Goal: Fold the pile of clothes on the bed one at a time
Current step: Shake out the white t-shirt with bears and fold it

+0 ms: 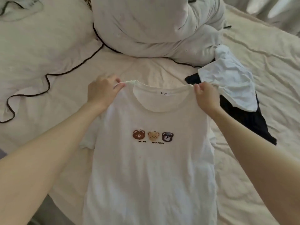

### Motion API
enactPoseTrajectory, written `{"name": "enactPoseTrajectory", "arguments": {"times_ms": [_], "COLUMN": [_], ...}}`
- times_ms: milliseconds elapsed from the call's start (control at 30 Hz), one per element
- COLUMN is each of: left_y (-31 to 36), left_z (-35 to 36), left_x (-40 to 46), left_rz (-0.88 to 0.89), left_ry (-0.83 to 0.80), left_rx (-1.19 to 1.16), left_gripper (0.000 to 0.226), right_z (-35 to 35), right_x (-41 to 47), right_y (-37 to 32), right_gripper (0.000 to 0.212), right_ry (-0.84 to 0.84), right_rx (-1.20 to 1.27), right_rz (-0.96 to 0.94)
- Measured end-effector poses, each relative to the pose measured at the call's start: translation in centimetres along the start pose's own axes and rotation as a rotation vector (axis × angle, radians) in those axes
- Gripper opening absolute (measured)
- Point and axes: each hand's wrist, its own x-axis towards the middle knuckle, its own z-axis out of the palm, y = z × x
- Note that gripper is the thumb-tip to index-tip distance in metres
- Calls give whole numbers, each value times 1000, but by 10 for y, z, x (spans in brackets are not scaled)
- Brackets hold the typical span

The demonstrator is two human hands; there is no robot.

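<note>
On bed (259, 159), T-shirt (152, 168) shoulder-held.

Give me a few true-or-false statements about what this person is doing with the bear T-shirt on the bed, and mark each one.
1. Both hands pinch the white bear T-shirt at its shoulders, left hand and right hand. True.
2. The T-shirt is already folded in half. False: it is spread out at full length.
3. Three bear faces are printed on its chest. True.
4. The crumpled white garment lies under the black garment. False: it lies on top of it.
5. The bunched duvet lies beyond the T-shirt. True.
</note>
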Motion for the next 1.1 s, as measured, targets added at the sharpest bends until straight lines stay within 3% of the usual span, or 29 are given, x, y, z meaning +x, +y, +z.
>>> {"name": "enactPoseTrajectory", "arguments": {"times_ms": [167, 300, 367, 467, 567, 633, 700, 767, 900, 1000, 1100], "left_y": [-38, -84, -105, -135, -157, -163, -164, -161, -178, -205, -219], "left_z": [64, 86, 87, 80, 72, 67, 64, 60, 40, 25, 22], "left_x": [-26, -81, -95, -96, -96, -95, -94, -95, -88, -76, -78], "left_rz": [-158, -299, -351, -481, -452, -427, -376, -445, -758, -729, -804], "left_ry": [-238, -379, -371, -320, -453, -524, -564, -524, -203, -144, -106], "left_rx": [-70, -49, -41, -222, -268, -366, -484, -646, -871, -703, -715], "left_gripper": [55, 65, 66, 74, 90, 76, 45, 8, 24, 27, 20], "right_z": [71, 128, 156, 189, 208, 214, 216, 216, 216, 216, 217], "right_x": [-35, -100, -133, -167, -180, -179, -176, -174, -169, -168, -168], "right_y": [22, 11, -1, -14, -5, 1, 1, -1, -3, -6, -6], "right_gripper": [45, 51, 53, 57, 63, 65, 66, 66, 66, 67, 68], "right_ry": [-53, -270, -369, -432, -501, -521, -545, -565, -609, -618, -617], "right_rx": [-162, -229, -239, -246, -357, -380, -392, -405, -439, -448, -467], "right_rz": [-121, -211, -265, -298, -267, -264, -264, -261, -231, -218, -211]}}
